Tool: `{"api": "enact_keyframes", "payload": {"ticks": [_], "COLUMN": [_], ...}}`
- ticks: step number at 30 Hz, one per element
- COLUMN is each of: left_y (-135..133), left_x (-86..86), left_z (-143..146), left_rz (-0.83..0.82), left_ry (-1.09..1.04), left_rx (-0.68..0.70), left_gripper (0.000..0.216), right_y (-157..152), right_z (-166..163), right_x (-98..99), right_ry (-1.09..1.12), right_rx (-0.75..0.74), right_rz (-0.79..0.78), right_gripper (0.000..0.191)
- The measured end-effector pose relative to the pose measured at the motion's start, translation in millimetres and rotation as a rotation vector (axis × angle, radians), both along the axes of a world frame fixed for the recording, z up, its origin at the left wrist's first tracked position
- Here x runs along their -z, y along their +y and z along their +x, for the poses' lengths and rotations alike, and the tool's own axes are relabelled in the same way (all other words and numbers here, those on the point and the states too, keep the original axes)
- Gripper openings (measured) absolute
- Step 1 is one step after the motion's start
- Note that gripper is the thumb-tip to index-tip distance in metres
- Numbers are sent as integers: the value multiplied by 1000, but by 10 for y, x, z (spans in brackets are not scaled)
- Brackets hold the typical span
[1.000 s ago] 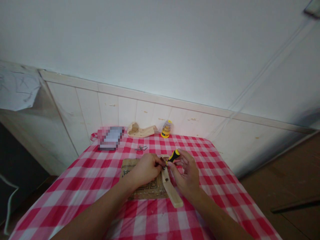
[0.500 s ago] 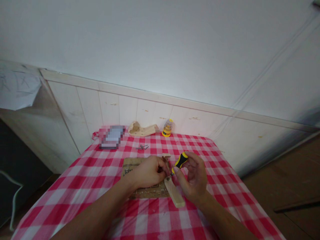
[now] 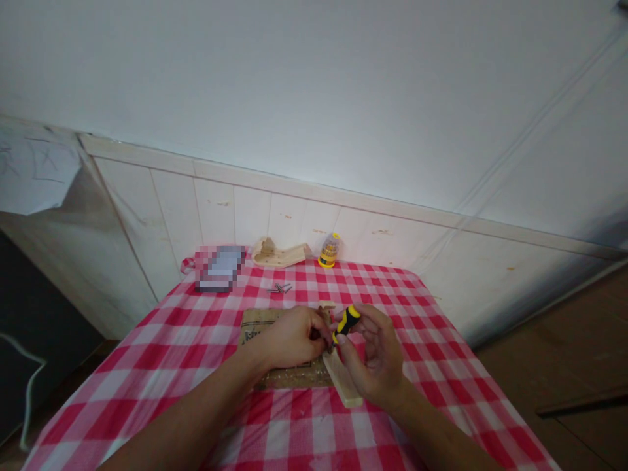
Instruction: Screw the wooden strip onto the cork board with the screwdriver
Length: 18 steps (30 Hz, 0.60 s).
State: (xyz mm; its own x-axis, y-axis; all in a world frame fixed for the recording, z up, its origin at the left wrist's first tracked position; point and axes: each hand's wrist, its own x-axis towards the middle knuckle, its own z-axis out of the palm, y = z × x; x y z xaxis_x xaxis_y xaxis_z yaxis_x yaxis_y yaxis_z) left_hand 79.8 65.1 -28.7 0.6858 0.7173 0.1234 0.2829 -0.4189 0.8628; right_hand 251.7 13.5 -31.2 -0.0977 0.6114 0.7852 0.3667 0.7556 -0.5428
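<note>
My right hand is closed around the black and yellow handle of a screwdriver, its tip angled down to the left. A pale wooden strip lies under the tip, its near end reaching past the front edge of a flat cardboard piece. My left hand rests over the cardboard, fingers pinched together near the screwdriver tip. What those fingers hold is hidden. A small brownish piece shows just beyond them.
Several screws lie beyond the cardboard on the checked tablecloth. At the back stand a curved wooden piece and a yellow-capped bit container. A blurred-out phone-like object lies at the back left. The wall borders the far edge.
My right hand and the screwdriver have shifted slightly left and down, bringing the handle closer to my left fingers. My left hand has hardly moved.
</note>
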Motion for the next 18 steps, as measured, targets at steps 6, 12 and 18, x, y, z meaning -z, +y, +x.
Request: {"api": "enact_keyframes", "payload": {"ticks": [6,12,18], "left_y": [-2,-12,-14], "left_x": [-6,-10,-14], "left_z": [4,2,-3], "left_rz": [-29,-7,-16], "left_ry": [-29,1,-5], "left_rx": [-9,-16,-9], "left_gripper": [28,26,28], "right_y": [7,30,36], "right_z": [12,-5,-20], "right_x": [26,13,30], "right_ry": [-9,1,2], "right_rx": [117,117,144], "right_rz": [-10,31,63], "right_gripper": [50,49,48]}}
